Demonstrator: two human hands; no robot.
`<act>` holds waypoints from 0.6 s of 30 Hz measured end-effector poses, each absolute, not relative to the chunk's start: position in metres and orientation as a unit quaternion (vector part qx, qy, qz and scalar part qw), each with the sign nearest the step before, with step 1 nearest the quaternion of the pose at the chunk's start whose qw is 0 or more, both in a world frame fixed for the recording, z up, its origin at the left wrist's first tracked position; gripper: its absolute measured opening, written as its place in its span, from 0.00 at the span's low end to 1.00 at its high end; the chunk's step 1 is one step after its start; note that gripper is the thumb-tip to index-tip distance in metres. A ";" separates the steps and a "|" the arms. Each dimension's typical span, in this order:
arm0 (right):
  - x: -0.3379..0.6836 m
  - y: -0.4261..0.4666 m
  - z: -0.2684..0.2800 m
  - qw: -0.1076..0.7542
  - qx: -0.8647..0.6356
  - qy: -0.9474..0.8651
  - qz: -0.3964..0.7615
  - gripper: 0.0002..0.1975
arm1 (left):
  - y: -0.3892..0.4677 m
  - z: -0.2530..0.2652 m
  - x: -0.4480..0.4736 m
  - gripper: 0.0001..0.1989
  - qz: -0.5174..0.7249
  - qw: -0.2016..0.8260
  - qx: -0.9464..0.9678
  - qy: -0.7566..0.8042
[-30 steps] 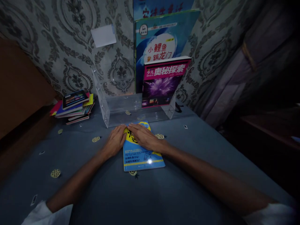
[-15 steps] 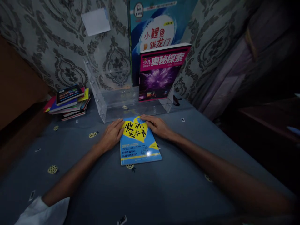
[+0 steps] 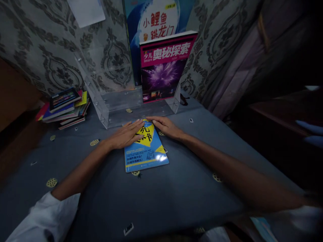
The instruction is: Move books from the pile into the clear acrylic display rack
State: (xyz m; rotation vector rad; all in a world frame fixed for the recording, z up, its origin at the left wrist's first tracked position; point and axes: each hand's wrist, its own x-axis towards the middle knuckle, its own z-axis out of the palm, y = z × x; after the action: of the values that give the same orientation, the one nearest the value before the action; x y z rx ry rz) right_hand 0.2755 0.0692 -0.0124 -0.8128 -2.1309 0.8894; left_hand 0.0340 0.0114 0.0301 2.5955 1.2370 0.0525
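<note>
A blue book (image 3: 146,156) with a yellow heart on its cover lies flat on the dark table cover, just in front of a clear acrylic stand (image 3: 116,116). My left hand (image 3: 127,134) rests flat across the upper left of the cover, fingers stretched out, hiding part of the title. At the book's upper right corner lies my right hand (image 3: 166,127), fingers extended along the edge and not wrapped round anything. A magenta book (image 3: 164,72) leans upright in the stand, and behind it stands a taller blue book (image 3: 152,13).
A stack of books (image 3: 67,109) sits at the back left. Behind the stand is a patterned wall covering with a white card (image 3: 87,11) on it. A curtain (image 3: 234,80) hangs at the right, beyond the table's edge.
My left hand has slid right from the book's left edge onto its cover. My right hand stays by the upper right corner. The whole view has shifted a little.
</note>
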 end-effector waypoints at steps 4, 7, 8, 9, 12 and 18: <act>0.275 0.069 -0.012 0.346 -0.305 -0.816 0.349 0.20 | 0.018 0.032 0.044 0.33 0.005 0.136 0.906 0.400; 0.275 0.068 -0.010 0.346 -0.308 -0.816 0.346 0.19 | 0.016 0.031 0.049 0.32 0.009 0.132 0.913 0.386; 0.275 0.067 -0.010 0.345 -0.309 -0.816 0.346 0.19 | 0.015 0.030 0.050 0.31 0.010 0.131 0.916 0.378; 0.275 0.067 -0.009 0.343 -0.310 -0.817 0.346 0.19 | 0.012 0.030 0.053 0.30 0.010 0.130 0.921 0.368; 0.275 0.066 -0.010 0.341 -0.313 -0.817 0.345 0.20 | 0.001 0.031 0.061 0.29 0.007 0.127 0.933 0.336; 0.274 0.066 -0.013 0.346 -0.315 -0.816 0.338 0.19 | -0.034 0.035 0.075 0.26 0.027 0.156 0.940 0.300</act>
State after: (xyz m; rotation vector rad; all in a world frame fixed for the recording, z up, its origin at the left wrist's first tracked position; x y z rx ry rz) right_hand 0.2742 0.0664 -0.0134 -0.8174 -2.1186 0.8772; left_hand 0.0754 -0.0338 0.0352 2.6925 0.8603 0.0769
